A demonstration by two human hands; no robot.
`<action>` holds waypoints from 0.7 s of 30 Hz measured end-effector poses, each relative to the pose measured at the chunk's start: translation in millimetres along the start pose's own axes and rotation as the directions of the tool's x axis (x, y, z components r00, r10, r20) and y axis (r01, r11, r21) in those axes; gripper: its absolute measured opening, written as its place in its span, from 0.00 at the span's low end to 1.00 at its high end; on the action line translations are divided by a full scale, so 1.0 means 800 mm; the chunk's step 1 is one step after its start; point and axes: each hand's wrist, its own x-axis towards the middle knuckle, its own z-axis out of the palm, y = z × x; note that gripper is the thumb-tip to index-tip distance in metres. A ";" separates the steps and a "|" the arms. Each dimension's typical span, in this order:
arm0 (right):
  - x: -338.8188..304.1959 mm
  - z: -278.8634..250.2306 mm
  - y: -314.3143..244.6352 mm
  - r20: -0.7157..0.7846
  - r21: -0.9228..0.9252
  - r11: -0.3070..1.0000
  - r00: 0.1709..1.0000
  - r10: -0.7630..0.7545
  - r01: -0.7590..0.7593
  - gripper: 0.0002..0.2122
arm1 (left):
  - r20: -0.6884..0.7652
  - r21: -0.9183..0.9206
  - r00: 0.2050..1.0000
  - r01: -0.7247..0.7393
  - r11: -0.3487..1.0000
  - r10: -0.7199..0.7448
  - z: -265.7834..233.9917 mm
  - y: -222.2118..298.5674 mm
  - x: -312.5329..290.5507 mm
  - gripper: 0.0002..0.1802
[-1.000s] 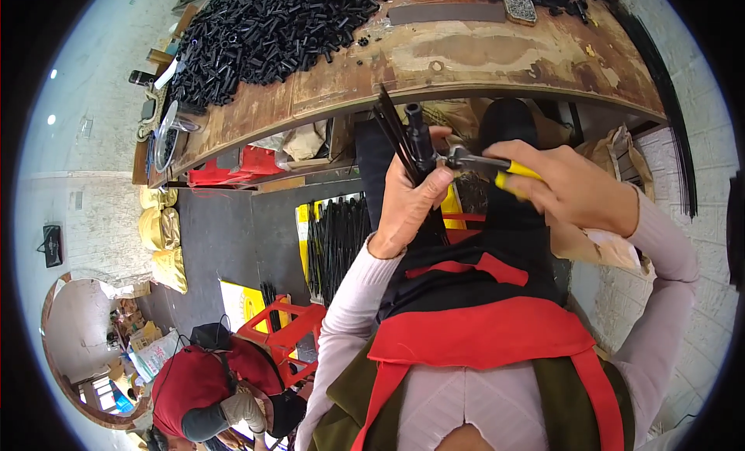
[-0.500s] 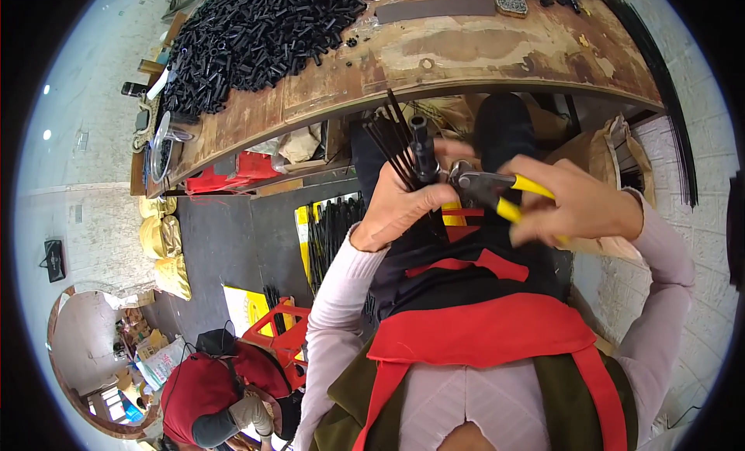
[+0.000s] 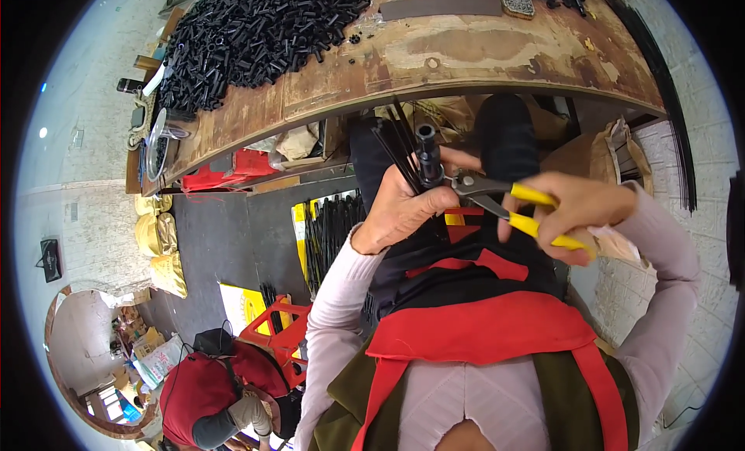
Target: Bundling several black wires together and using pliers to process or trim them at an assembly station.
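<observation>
My left hand (image 3: 407,207) grips a short black tube (image 3: 427,152) together with several thin black rods (image 3: 394,145) that fan up from the fist. My right hand (image 3: 578,214) holds yellow-handled pliers (image 3: 504,199), handles spread, with the jaws at the tube just above my left fingers. Both hands work in front of my chest, below the edge of a worn wooden workbench (image 3: 466,55). I wear a red apron (image 3: 481,327).
A big heap of short black tubes (image 3: 248,32) covers the bench's left part. Under the bench lie red bins (image 3: 233,172) and sacks. Bundles of black rods (image 3: 326,230) lie on the floor. Another person in red (image 3: 209,385) crouches at the lower left.
The pliers' jaws have stayed at the tube while the handles spread wider. Both hands shifted slightly right and down in view.
</observation>
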 end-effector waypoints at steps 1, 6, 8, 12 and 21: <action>0.006 -0.003 0.016 0.184 0.180 0.979 0.981 0.059 -0.093 0.22 | 0.066 0.018 0.998 -0.006 1.000 0.004 -0.003 -0.002 0.003 0.23; 0.015 0.013 0.021 -0.402 -0.511 0.810 0.754 -0.520 0.286 0.20 | -0.091 0.036 0.995 0.034 0.999 -0.031 -0.010 -0.004 0.007 0.31; 0.014 0.009 0.028 -0.365 -0.726 0.663 0.716 -0.594 0.180 0.20 | -0.088 0.001 0.996 0.028 1.000 -0.028 -0.008 -0.001 0.005 0.28; 0.006 0.004 0.002 -0.235 -0.457 0.859 0.900 -0.368 0.232 0.20 | -0.003 0.027 1.000 -0.001 1.000 0.001 -0.015 -0.001 0.006 0.24; 0.032 0.009 0.021 -0.219 -0.943 0.304 0.433 -0.874 0.137 0.22 | -0.104 0.038 0.994 -0.023 0.999 0.027 -0.008 -0.006 -0.002 0.28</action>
